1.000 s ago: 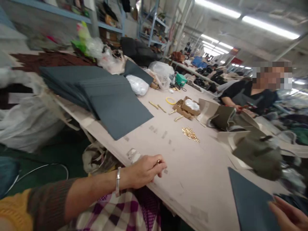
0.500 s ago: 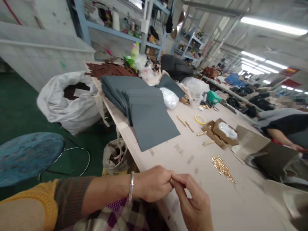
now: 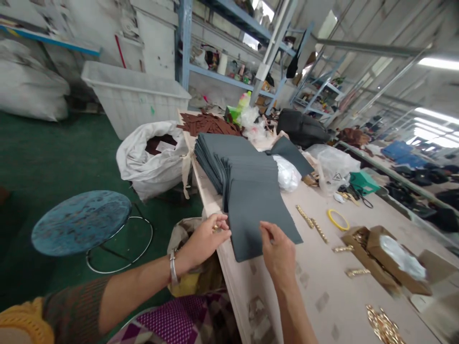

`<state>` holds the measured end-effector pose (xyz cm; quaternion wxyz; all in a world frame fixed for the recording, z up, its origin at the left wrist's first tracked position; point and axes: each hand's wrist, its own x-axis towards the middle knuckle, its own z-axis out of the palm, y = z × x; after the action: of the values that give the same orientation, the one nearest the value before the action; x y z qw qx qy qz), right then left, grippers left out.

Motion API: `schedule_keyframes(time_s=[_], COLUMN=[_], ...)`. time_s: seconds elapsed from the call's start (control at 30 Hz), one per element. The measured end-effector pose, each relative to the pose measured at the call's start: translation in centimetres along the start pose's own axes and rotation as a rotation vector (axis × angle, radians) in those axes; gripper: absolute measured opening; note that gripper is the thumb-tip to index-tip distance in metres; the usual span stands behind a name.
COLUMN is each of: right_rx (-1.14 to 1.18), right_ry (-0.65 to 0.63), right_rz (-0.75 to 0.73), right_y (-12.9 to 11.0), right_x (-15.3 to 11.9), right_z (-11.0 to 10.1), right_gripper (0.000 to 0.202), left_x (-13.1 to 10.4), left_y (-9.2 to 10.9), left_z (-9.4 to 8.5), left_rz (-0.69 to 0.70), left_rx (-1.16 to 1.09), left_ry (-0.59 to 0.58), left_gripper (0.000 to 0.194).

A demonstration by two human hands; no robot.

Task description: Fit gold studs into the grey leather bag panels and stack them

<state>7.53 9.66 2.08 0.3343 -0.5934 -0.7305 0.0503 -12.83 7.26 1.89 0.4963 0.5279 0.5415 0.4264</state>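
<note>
My left hand point(image 3: 206, 241), with a silver bangle at its wrist, is at the near left edge of the top dark grey sheet point(image 3: 251, 215). Its fingers are curled in, and a small gold glint shows among them; whether that is a ring or a loose piece is unclear. Over the same sheet, my right hand point(image 3: 279, 251) has thumb and forefinger drawn together; anything between them is too small to make out. Behind, the rest of the grey sheets point(image 3: 229, 143) lie fanned in an overlapping stack on the table point(image 3: 315, 286).
Gold chain-like strips point(image 3: 304, 216), a yellow tape roll point(image 3: 337, 220), a cardboard box point(image 3: 376, 260) and a pile of gold pieces point(image 3: 383, 325) are at right. Brown strips point(image 3: 208, 124) lie at the back. A white sack point(image 3: 154, 162) and blue stool point(image 3: 82, 222) stand left.
My hands, together at the table's near edge before, have parted and reached forward to the top grey sheet. The view has swung left, so the table's contents sit farther right.
</note>
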Motion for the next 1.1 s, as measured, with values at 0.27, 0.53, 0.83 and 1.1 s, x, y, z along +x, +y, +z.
schedule_keyframes(time_s=[0.27, 0.53, 0.83, 1.1], right_rx=[-0.139, 0.374, 0.398, 0.429], right_ry=[-0.37, -0.691, -0.236, -0.296], right_rz=[-0.022, 0.393, 0.635, 0.643], right_y=[0.7, 1.4, 2.0, 2.8], right_x=[-2.8, -10.1, -11.5, -11.3], right_z=[-1.8, -8.5, -5.5, -5.4], right_gripper=[0.024, 0.017, 0.032, 0.032], left_x=[0.1, -2.1, -5.1, -5.3], left_y=[-0.7, -1.0, -0.6, 0.3], left_z=[0.1, 1.9, 1.2, 1.4], left_rz=[-0.043, -0.052, -0.13, -0.132], left_rx=[-0.052, 0.134, 0.229, 0.241], left_ry=[-0.069, -0.357, -0.313, -0.224], left_gripper=[0.046, 0.035, 0.031, 0.044])
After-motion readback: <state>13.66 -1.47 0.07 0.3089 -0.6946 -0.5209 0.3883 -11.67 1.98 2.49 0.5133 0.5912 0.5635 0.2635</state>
